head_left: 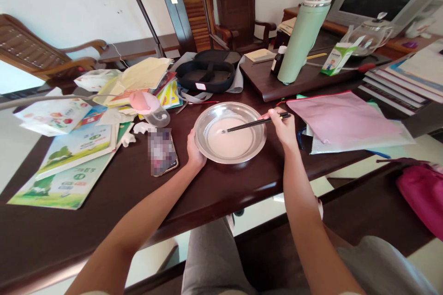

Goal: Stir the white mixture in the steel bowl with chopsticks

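Observation:
A wide metal bowl [256, 145] stands near the front edge of the dark wooden table. In it lies a pale, cream-coloured liquid [228, 143]. My left hand [195, 150] grips the bowl's left rim, fingers curled around the side and partly hidden beneath it. My right hand [283, 126] is closed around a pair of black chopsticks [247, 125] above the bowl's right side. The chopsticks slant down to the left, and their tips dip into the liquid near its middle. A phone [162, 152] with a blurred screen lies left of the bowl.
Books [69, 179], tissue packs and a pink-lidded container [148, 106] crowd the left. Behind the bowl sits an open black case [206, 76]. To the right are a pink zip pouch [339, 115], a tall green thermos [304, 32], a glass teapot [370, 37] and stacked books.

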### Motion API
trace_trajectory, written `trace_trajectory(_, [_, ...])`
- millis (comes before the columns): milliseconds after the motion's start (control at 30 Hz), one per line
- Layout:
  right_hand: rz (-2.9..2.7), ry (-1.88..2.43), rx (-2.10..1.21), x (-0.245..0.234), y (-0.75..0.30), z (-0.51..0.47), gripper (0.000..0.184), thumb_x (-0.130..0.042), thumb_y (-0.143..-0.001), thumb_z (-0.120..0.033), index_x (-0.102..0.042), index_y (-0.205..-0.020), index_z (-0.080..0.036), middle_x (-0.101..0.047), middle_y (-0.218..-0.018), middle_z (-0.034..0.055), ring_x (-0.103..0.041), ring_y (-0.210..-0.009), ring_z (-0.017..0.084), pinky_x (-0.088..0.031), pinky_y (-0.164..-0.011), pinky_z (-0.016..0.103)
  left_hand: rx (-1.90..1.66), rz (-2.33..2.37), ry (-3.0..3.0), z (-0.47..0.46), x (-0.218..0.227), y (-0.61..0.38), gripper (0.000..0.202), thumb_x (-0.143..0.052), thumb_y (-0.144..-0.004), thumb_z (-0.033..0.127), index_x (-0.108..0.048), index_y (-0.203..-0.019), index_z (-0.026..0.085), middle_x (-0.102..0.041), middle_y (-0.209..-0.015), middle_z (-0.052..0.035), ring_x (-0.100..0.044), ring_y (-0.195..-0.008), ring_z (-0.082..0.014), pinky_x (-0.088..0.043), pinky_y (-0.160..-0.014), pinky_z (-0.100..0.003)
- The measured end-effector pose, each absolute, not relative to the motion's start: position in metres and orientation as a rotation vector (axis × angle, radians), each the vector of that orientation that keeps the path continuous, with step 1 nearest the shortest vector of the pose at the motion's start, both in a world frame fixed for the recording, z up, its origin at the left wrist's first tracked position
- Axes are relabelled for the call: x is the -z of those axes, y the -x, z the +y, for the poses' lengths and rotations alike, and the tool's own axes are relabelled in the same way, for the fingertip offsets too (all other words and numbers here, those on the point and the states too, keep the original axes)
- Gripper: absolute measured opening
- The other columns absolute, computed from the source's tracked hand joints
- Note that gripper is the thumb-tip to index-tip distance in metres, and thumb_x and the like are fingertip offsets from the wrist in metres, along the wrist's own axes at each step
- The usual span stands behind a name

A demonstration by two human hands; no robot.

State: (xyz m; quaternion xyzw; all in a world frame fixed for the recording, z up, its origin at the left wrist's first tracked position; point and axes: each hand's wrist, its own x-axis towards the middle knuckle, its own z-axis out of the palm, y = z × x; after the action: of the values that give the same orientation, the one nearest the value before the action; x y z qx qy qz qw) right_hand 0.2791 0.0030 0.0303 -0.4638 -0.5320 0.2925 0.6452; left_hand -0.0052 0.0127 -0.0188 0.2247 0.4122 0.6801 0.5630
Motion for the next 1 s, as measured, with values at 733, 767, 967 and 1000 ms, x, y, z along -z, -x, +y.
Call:
trace_trajectory(733, [-1.260, 1.044, -0.681, -0.0276, -0.2765, 0.0022, 0.067, -0.080, -0.087, -0.096, -0.073, -0.073, -0.031, -0.081, -0.069, 0.0018, -0.086, -0.076, 0.030, -0.072, -0.085, 0.049, -1.602, 0.978, -0.517, 0.0138, 0.0213, 0.0061, 0.034, -0.086, -0.093, 0.060, -0.083, -0.093, 0.026, -0.089, -0.099, -0.0035, -0.085, -0.112, -0.0311, -0.065, -0.105, -0.040])
trace_trajectory(767, [-1.223, 1.043, -0.643, -0.0268, -0.2776, 0.0029, 0.067, -0.079, -0.089, -0.095, -0.072, -0.072, -0.030, -0.081, -0.068, 0.0019, -0.086, -0.077, 0.030, -0.072, -0.087, 0.049, -1.602, 0.980, -0.516, 0.0139, 0.0213, 0.0064, 0.034, -0.086, -0.094, 0.060, -0.083, -0.093, 0.026, -0.089, -0.099, -0.0036, -0.085, -0.113, -0.0314, -0.065, -0.105, -0.040])
trace_trajectory(967, [-1.174, 1.006, -0.626, -0.0249, -0.2790, 0.0030, 0.071, -0.077, -0.092, -0.094, -0.065, -0.063, -0.030, -0.074, -0.059, 0.0016, -0.086, -0.074, 0.030, -0.072, -0.080, 0.046, -1.599, 0.981, -0.468, 0.0130, 0.0194, 0.0054, 0.031, -0.083, -0.096, 0.055, -0.085, -0.096, 0.024, -0.090, -0.100, -0.0034, -0.085, -0.112, -0.0293, -0.065, -0.105, -0.039])
trace_trajectory(1000, [-1.222, 1.004, -0.668, -0.0253, -0.2778, 0.0026, 0.070, -0.080, -0.091, -0.093, -0.068, -0.065, -0.030, -0.075, -0.061, 0.0017, -0.086, -0.072, 0.030, -0.071, -0.078, 0.045, -1.599, 0.972, -0.465, 0.0127, 0.0188, 0.0048, 0.032, -0.083, -0.095, 0.055, -0.085, -0.096, 0.024, -0.090, -0.100, -0.0035, -0.085, -0.111, -0.0293, -0.065, -0.105, -0.039])
